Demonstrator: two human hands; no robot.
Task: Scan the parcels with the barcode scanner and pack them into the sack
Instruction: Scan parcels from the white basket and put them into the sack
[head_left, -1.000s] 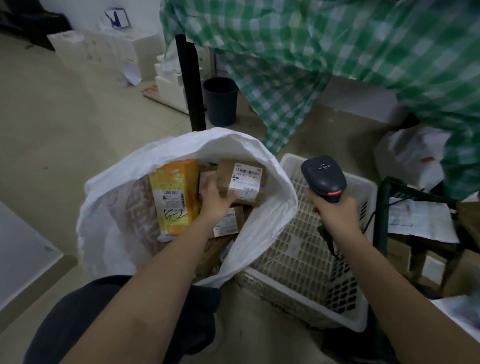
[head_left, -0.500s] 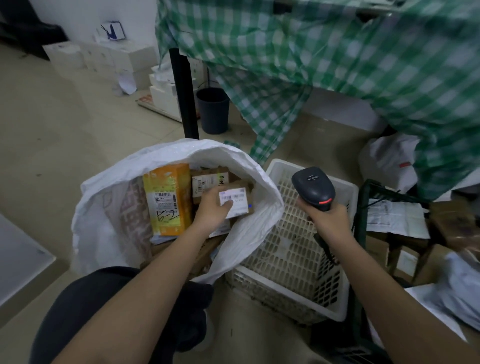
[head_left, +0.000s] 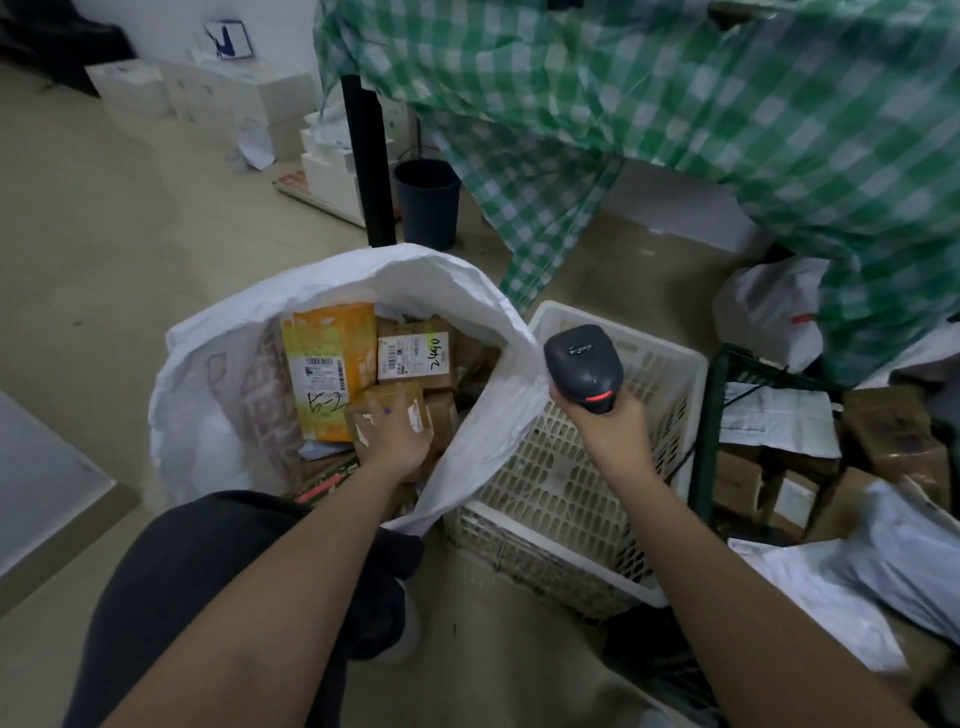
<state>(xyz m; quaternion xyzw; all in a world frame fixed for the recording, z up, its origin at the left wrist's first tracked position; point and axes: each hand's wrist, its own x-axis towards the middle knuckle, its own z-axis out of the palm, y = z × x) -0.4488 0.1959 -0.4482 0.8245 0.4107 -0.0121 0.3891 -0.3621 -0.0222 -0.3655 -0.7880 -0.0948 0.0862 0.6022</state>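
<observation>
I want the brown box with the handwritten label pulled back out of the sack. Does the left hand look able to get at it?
Probably yes. The left hand is already inside the sack, on a small brown parcel, and the labelled box lies just beyond it, on top of the pile with nothing covering it.

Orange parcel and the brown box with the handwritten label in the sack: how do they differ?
The orange parcel is glossy, tall and stands on end; the brown box is plain cardboard, squatter, and lies further right. The parcel's scribble is black, the box's green. Both carry a white barcode label and sit inside the white sack.
</observation>
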